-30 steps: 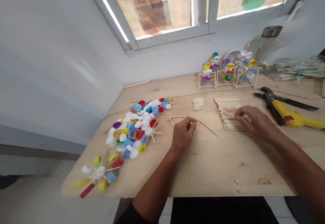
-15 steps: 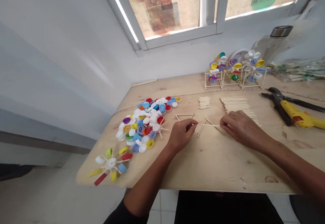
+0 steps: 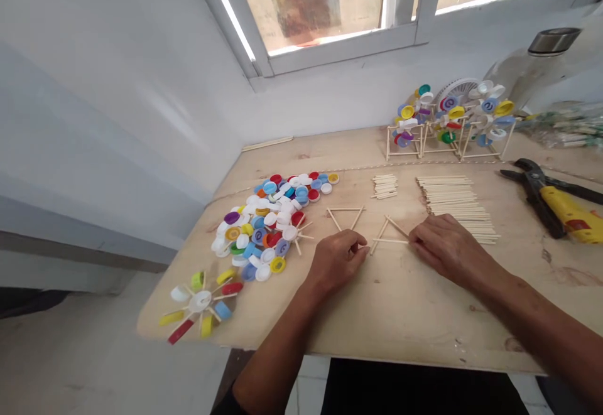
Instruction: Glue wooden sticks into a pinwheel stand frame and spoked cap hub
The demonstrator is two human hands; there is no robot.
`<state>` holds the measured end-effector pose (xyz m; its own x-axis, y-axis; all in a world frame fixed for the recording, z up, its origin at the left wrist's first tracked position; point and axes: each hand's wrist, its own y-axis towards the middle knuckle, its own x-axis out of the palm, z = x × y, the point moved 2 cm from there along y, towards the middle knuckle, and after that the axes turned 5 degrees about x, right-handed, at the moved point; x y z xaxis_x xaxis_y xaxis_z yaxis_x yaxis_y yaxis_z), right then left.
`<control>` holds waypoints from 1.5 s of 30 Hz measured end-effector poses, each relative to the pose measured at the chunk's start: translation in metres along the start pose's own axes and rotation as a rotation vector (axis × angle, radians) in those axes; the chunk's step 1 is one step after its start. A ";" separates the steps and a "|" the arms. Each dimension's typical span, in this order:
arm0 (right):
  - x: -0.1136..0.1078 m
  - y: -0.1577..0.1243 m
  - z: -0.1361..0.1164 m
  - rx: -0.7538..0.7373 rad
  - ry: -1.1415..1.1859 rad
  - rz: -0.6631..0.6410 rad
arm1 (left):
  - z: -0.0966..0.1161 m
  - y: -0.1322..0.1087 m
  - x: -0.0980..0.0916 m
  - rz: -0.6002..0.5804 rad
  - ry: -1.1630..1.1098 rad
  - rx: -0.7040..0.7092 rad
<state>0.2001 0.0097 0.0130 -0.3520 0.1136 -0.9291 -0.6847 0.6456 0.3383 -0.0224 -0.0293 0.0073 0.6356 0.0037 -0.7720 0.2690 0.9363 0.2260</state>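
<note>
My right hand (image 3: 438, 242) pinches the right end of a thin wooden stick (image 3: 391, 241). That stick lies across two others, which meet at the top in an upside-down V (image 3: 387, 220); together they make a triangle on the table. Just left of it, my left hand (image 3: 340, 255) has its fingers curled with thumb and forefinger close together. Whether anything is between them is hidden. Beyond the left hand lies another stick triangle (image 3: 346, 210), its lower corner partly covered by that hand.
Behind my right hand lie long sticks (image 3: 452, 198) beside short sticks (image 3: 385, 186). Bottle caps (image 3: 268, 233) and a cap pinwheel (image 3: 200, 302) are at left. Cap pinwheels on stick frames (image 3: 447, 129) stand at the back; pliers (image 3: 534, 183) and a yellow glue gun (image 3: 572, 214) at right.
The crossing stick has moved down a little towards the open ends of the V, with my right hand on its end. My left hand has shifted slightly down. The camera view has tilted a bit.
</note>
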 end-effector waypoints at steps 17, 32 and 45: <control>0.001 0.002 -0.006 0.002 0.002 -0.005 | 0.007 -0.002 0.006 -0.118 0.091 -0.066; 0.003 0.001 -0.006 -0.010 0.014 -0.037 | 0.007 -0.002 0.008 -0.142 0.049 -0.139; 0.008 0.001 -0.007 0.009 -0.026 -0.052 | 0.007 -0.002 0.011 -0.134 0.054 -0.109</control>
<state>0.1923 0.0058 0.0067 -0.2996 0.0989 -0.9489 -0.6961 0.6575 0.2883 -0.0112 -0.0333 0.0028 0.5586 -0.1077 -0.8224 0.2672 0.9620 0.0555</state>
